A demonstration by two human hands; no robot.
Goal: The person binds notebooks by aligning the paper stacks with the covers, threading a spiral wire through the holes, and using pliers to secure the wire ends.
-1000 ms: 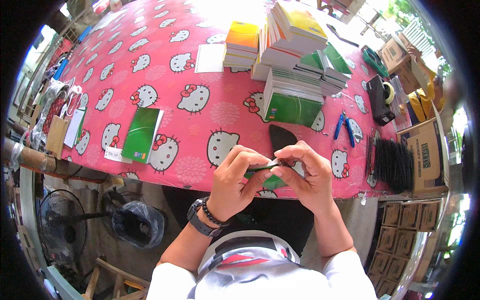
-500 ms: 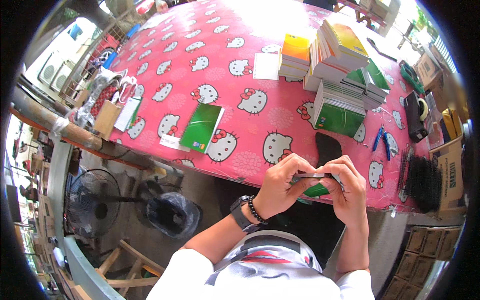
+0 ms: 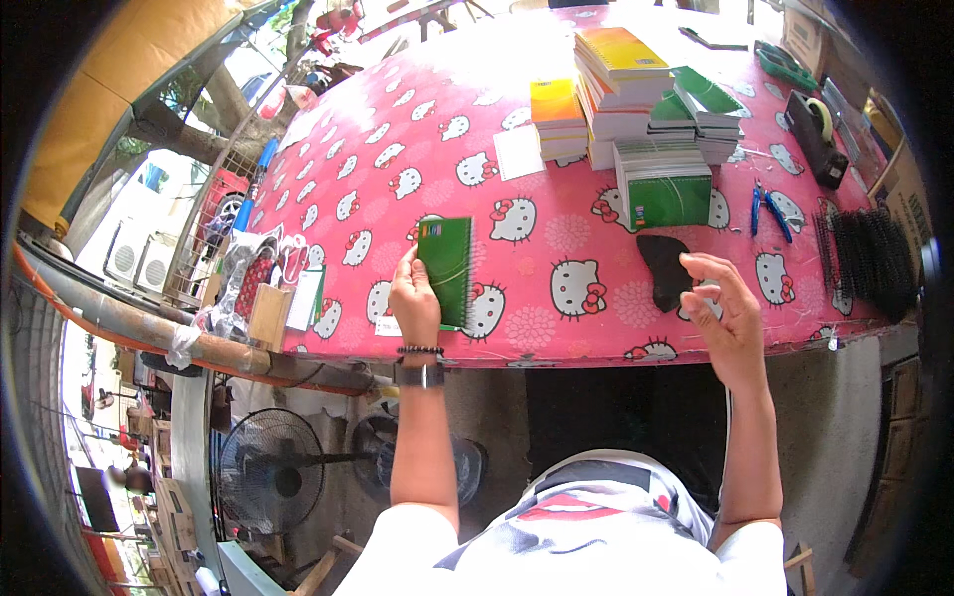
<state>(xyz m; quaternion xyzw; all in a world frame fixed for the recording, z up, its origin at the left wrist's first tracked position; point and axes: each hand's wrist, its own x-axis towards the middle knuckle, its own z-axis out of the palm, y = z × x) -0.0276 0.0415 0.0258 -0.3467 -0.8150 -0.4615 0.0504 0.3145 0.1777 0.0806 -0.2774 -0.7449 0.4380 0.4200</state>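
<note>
My left hand (image 3: 412, 295) grips the left edge of a green spiral notebook (image 3: 446, 266), whose wire coil runs down its right side. The notebook is over the left part of the table, where a sliver of green beneath its lower edge hints at another one under it. My right hand (image 3: 730, 313) is raised near the table's front edge, its fingers apart and curved, with nothing in them. Just left of it lies a black flat pad (image 3: 664, 270).
Stacked green notebooks (image 3: 671, 201) and yellow-orange ones (image 3: 621, 55) stand at the back right. Blue-handled pliers (image 3: 768, 211), a tape dispenser (image 3: 817, 139) and a pile of black wire coils (image 3: 873, 260) are on the right. A fan (image 3: 268, 472) stands below the table's left side.
Both hands were together at the front edge around a green notebook. My left hand has gone left to where a notebook lay; my right hand has come apart and opened. The view has shifted.
</note>
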